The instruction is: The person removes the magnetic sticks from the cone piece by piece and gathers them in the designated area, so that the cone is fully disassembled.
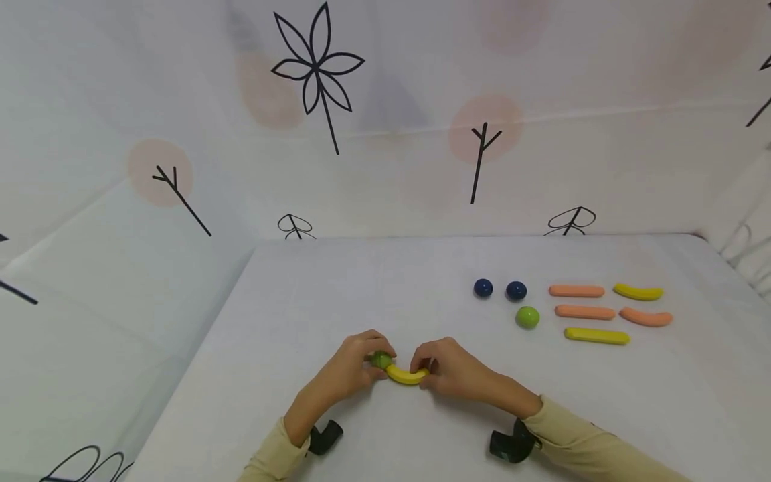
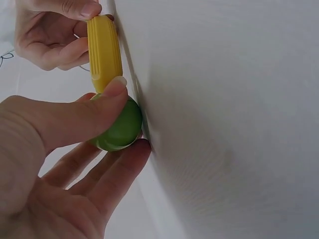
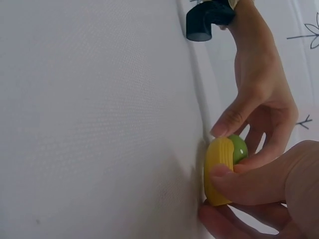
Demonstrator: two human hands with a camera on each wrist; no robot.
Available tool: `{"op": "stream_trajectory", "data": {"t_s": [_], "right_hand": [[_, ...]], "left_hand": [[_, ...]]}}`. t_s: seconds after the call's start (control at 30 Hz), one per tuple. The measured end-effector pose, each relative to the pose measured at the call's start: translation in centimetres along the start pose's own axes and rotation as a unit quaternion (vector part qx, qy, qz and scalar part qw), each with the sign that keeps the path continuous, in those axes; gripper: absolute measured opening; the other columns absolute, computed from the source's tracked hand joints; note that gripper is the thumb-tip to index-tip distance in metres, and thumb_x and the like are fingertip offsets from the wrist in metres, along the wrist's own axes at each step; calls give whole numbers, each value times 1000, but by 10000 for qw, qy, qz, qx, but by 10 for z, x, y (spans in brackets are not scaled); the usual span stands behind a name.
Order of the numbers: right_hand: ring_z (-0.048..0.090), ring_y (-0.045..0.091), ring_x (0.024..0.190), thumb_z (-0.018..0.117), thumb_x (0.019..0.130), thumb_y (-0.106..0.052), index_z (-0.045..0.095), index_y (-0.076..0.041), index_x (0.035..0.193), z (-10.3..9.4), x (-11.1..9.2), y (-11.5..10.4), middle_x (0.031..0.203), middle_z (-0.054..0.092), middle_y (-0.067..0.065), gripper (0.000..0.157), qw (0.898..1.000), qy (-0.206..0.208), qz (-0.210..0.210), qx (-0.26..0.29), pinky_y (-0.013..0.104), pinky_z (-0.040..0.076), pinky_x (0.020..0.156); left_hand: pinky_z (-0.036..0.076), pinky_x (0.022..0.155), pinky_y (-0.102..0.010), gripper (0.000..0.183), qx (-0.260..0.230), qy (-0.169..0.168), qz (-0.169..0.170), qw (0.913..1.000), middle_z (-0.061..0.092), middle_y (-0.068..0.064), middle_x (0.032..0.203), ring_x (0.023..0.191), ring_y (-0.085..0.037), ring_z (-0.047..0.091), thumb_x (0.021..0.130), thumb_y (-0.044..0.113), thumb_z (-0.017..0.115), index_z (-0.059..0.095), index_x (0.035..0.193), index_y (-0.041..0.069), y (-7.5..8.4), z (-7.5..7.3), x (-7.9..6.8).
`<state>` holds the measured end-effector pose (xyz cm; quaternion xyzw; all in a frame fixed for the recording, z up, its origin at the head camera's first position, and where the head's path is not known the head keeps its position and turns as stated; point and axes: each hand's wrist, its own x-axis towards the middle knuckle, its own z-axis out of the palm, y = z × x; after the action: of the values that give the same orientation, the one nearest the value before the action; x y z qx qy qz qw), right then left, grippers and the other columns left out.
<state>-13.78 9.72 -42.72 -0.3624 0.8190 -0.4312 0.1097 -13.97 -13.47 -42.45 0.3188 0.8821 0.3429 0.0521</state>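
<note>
My left hand [image 1: 355,361] holds a green ball [image 2: 122,127] between thumb and fingers, low on the white table. With my right hand [image 1: 454,369] I pinch one end of a curved yellow stick [image 1: 405,376] that has ridges along its side. The stick's other end meets the green ball; whether the two are joined cannot be seen. In the left wrist view the left thumb lies over the spot where they touch. The right wrist view shows the yellow stick [image 3: 218,169] in front of the ball, partly covering it.
To the right on the table [image 1: 289,288] lie two dark blue balls [image 1: 516,290], a green ball [image 1: 527,317], two straight orange sticks [image 1: 577,291], a curved orange stick [image 1: 646,317], a straight yellow stick [image 1: 597,336] and a curved yellow stick [image 1: 638,292]. A patterned white cloth [image 1: 391,174] hangs behind.
</note>
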Motion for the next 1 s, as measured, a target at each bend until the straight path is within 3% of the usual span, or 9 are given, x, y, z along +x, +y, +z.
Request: {"op": "stream_trajectory", "data": {"t_s": [0.17,0.37,0.5,0.73,1.0], "right_hand": [[59,8,80,71,75,7,69,-9,87,-4,-4,1,86,67,-5,20,9999,77,-74,-20,25,52,69],[60,9,81,71,76,8,69,-9,87,-11,-12,-2,88,67,-4,20,9998,170,-90,46,25,53,70],[60,8,80,71,76,9,69,-11,87,-19,-20,-2,88,67,-5,23,9998,180,107,-11,25,53,71],[59,8,83,70,78,7,69,-14,91,-39,-44,3,91,66,-8,25,9991,47,416,-49,24,53,74],[59,10,86,70,82,1,68,-15,95,-70,-75,9,95,66,-6,21,9975,212,656,-144,23,52,77]], "left_hand": [[50,76,-18,27,-334,70,-79,9994,64,0,102,98,-15,60,73,-7,77,69,96,6,0,1,2],[52,75,-21,28,-666,204,31,9976,67,1,99,96,-15,61,72,-6,78,69,97,6,2,2,6],[52,75,-21,28,-611,357,9,9975,65,2,98,94,-14,60,74,-7,76,66,96,7,3,3,10],[53,74,-24,31,-677,662,-12,9955,60,1,100,95,-14,58,75,-6,74,61,99,7,3,-4,23],[52,77,-24,33,-753,868,300,9929,59,2,102,99,-12,57,75,-5,75,62,103,7,11,5,48]]}}
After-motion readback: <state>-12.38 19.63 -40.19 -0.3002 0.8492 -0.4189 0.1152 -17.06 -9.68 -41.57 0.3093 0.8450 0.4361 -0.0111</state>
